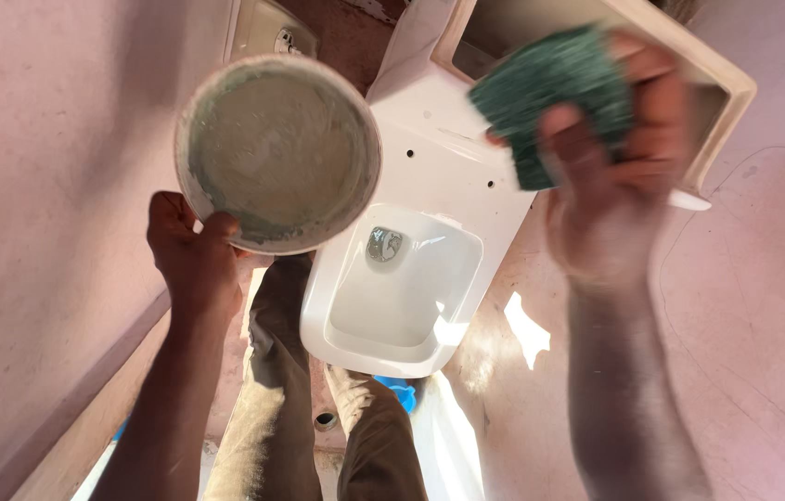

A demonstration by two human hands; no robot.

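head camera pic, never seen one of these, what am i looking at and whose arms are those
The single picture comes from a camera worn on a person's head, looking down, so both bare arms are that person's own. The left hand grips the rim of a round shallow bowl, grey and smeared inside. The right hand, slightly blurred, holds a green scouring pad. Below them stands a white toilet without seat or lid, its open tank behind, with pinkish walls around. The person's legs in brownish trousers show at the bottom.
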